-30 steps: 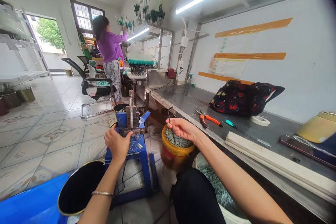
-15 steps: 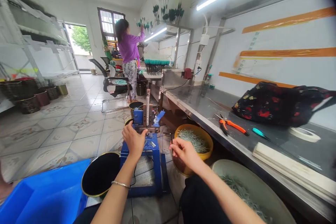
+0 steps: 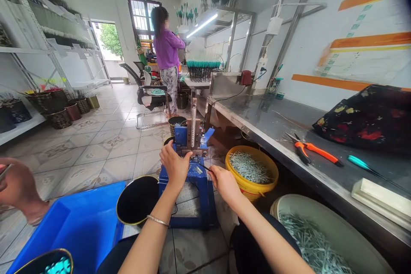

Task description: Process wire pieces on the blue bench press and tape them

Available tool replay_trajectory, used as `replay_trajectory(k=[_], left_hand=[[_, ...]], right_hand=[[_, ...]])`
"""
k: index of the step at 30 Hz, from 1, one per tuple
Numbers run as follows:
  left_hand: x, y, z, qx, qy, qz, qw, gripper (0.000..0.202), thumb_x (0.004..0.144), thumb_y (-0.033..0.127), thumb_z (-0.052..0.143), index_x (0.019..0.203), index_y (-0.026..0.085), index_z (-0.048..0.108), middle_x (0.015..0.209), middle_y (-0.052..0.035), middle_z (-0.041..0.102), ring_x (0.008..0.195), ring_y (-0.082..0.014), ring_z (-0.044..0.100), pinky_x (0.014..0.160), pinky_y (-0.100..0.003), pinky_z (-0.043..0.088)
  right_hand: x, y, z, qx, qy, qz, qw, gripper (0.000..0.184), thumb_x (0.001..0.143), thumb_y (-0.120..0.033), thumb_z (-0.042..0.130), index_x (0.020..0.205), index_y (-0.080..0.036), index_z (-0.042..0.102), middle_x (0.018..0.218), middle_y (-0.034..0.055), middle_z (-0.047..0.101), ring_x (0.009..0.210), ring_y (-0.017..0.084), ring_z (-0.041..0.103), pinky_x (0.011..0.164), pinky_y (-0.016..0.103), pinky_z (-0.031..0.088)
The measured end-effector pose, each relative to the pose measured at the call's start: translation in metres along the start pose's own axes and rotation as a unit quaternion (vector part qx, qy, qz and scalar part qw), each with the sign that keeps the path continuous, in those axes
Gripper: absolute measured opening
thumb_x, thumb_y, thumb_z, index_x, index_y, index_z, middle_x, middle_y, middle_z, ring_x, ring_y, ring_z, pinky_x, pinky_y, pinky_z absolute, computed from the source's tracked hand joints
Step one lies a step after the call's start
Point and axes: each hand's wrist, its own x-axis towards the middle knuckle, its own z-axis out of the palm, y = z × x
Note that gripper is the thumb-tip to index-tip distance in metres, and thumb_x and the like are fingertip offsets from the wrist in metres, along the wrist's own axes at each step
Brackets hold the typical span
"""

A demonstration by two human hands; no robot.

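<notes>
While the tip of the thin dark rod [image 3: 204, 166] sits at the base of the coil-spring press [image 3: 193, 130], holding it steady and keeping thumbs clear seems wise. The right hand [image 3: 226, 184] pinches the rod's near end; the left hand [image 3: 175, 165] spreads wide against the press, apparently gripping nothing.

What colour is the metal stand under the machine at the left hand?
Blue metal stand; shows best in the head view.

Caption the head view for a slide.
Right hand holding a thin dark rod at a blue-framed machine, left hand beside it, near a yellow bucket.
</notes>
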Motion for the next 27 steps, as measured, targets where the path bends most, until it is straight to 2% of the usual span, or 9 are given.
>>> replay_trajectory(k=[5, 14, 17, 23, 27], left_hand=[[-0.001, 0.000, 0.000, -0.003, -0.001, -0.002, 1.000, 0.068, 0.060, 0.031, 0.073, 0.116, 0.016, 0.036, 0.107, -0.0103, 0.046, 0.103, -0.0280, 0.040, 0.088, -0.045, 0.033], [0.000, 0.000, 0.000, 0.000, 0.000, 0.003, 1.000, 0.069, 0.060, 0.031, 0.074, 0.116, 0.016, 0.037, 0.106, -0.0096, 0.046, 0.103, -0.0283, 0.041, 0.089, -0.044, 0.033], [-0.001, 0.001, -0.001, 0.004, 0.002, -0.002, 1.000, 0.069, 0.060, 0.031, 0.074, 0.116, 0.016, 0.036, 0.107, -0.0094, 0.046, 0.103, -0.0280, 0.041, 0.089, -0.044, 0.034], [-0.001, 0.001, -0.001, 0.008, -0.001, -0.005, 1.000, 0.069, 0.060, 0.031, 0.073, 0.116, 0.016, 0.036, 0.107, -0.0096, 0.047, 0.103, -0.0278, 0.041, 0.089, -0.045, 0.034], [-0.001, 0.001, 0.000, 0.009, 0.000, 0.004, 1.000, 0.069, 0.060, 0.032, 0.073, 0.116, 0.016, 0.036, 0.107, -0.0097, 0.047, 0.103, -0.0277, 0.041, 0.089, -0.045, 0.034]], right_hand=[[0.003, 0.005, -0.002, -0.043, -0.011, -0.017, 0.999, 0.020, 0.090, -0.023, 0.035, 0.084, -0.017, 0.054, 0.077, 0.0058, 0.061, 0.066, 0.017, 0.059, 0.054, 0.024, 0.032], [0.009, 0.000, -0.022, -0.114, -0.051, -0.028, 0.992, 0.016, 0.087, -0.018, 0.039, 0.080, -0.017, 0.054, 0.076, 0.0069, 0.062, 0.064, 0.018, 0.059, 0.049, 0.025, 0.029], [0.010, -0.002, -0.025, -0.147, -0.062, -0.034, 0.987, 0.012, 0.082, -0.011, 0.043, 0.083, -0.016, 0.053, 0.075, 0.0057, 0.061, 0.065, 0.018, 0.060, 0.049, 0.025, 0.031], [0.013, -0.008, -0.037, -0.197, -0.063, -0.041, 0.978, 0.016, 0.079, -0.006, 0.043, 0.086, -0.014, 0.054, 0.075, 0.0068, 0.061, 0.066, 0.020, 0.061, 0.050, 0.024, 0.036], [0.025, -0.001, -0.051, -0.197, -0.066, -0.079, 0.975, 0.012, 0.078, -0.008, 0.047, 0.084, -0.014, 0.056, 0.074, 0.0087, 0.062, 0.065, 0.020, 0.061, 0.054, 0.024, 0.037]])
